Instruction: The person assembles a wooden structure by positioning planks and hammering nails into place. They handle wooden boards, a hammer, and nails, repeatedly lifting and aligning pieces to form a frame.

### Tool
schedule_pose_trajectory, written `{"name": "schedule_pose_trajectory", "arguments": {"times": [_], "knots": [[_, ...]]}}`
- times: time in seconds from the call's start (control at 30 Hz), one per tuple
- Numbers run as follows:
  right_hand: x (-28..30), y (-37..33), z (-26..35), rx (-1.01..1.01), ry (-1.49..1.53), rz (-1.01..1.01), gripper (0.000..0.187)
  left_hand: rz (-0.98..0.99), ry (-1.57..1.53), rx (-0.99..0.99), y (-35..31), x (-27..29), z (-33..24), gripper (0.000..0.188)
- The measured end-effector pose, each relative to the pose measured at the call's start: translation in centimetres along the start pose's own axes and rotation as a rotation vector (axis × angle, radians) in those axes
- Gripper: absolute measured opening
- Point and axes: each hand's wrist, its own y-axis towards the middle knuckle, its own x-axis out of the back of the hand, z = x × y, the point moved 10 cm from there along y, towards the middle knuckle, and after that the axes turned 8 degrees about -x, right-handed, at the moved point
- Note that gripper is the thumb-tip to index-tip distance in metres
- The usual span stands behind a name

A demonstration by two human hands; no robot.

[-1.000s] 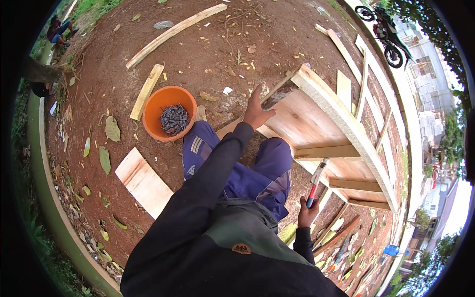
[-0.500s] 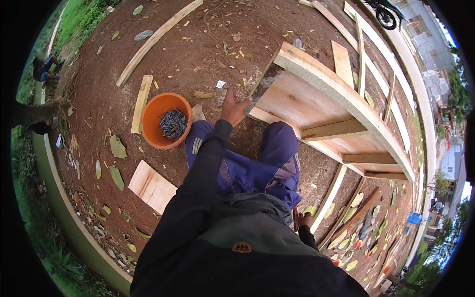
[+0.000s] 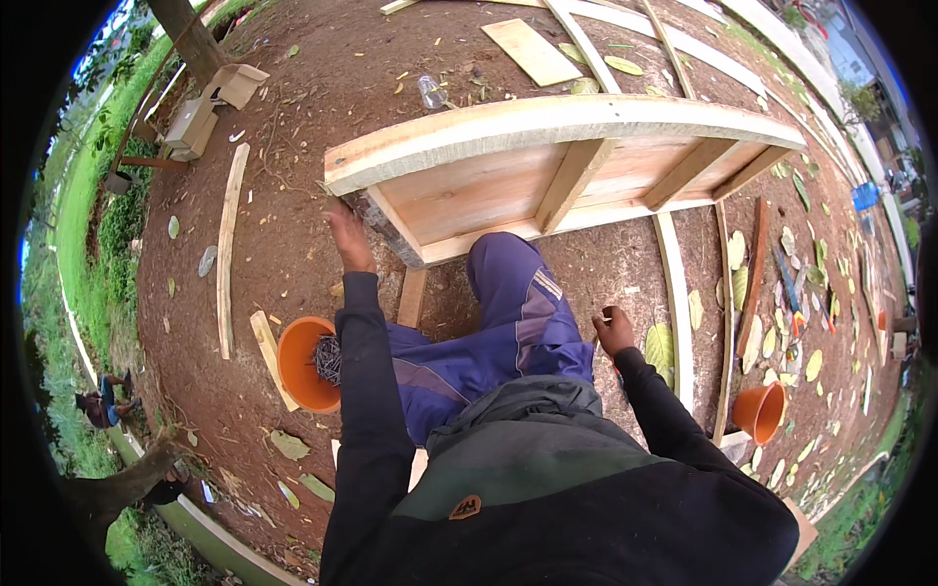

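A wooden panel (image 3: 576, 146) with crosspieces on its facing side stands on its long edge beyond my knees. At its left end, my left hand (image 3: 350, 237) is open, with the fingers stretched along the end board and touching near its corner. My right hand (image 3: 614, 330) hovers right of my knee with curled fingers; what they hold, if anything, is unclear, though a bit of red shows below the wrist. Left of my left forearm sits an orange bucket (image 3: 301, 376) holding a heap of nails (image 3: 327, 359), partly hidden by my sleeve.
Wooden strips (image 3: 674, 303) lie on the soil to the right, near a second orange bucket (image 3: 759, 412) and a handsaw (image 3: 785, 273). A flat board (image 3: 531, 52) and a plastic cup (image 3: 431, 92) lie beyond the panel. A cardboard box (image 3: 191, 125) stands far left.
My view has turned right, so the panel and bucket sit further left. My right hand has come up and forward from beside my hip. My left hand stays at the panel's end.
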Motion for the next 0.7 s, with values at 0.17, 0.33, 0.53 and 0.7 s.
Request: {"name": "schedule_pose_trajectory", "arguments": {"times": [0.17, 0.33, 0.53, 0.7], "knots": [[-0.6, -2.3, -5.4, -0.095, 0.018, -0.006, 0.039, -0.255, 0.044, -0.087, 1.8, -2.9, -4.5, 0.104], [-2.1, -4.1, -9.8, -0.15, 0.015, -0.023, 0.036, -0.24, 0.052, -0.151, 1.0, -6.2, -7.1, 0.099], [-0.3, -3.8, -5.3, 0.022, 0.201, -0.166, 0.035, -0.269, -0.004, -0.179, -2.0, -6.6, -8.9, 0.1], [1.0, -0.9, -0.7, -0.019, 0.294, -0.103, 0.038, -0.108, 0.035, -0.261, -0.7, -10.6, -10.9, 0.096]]}}
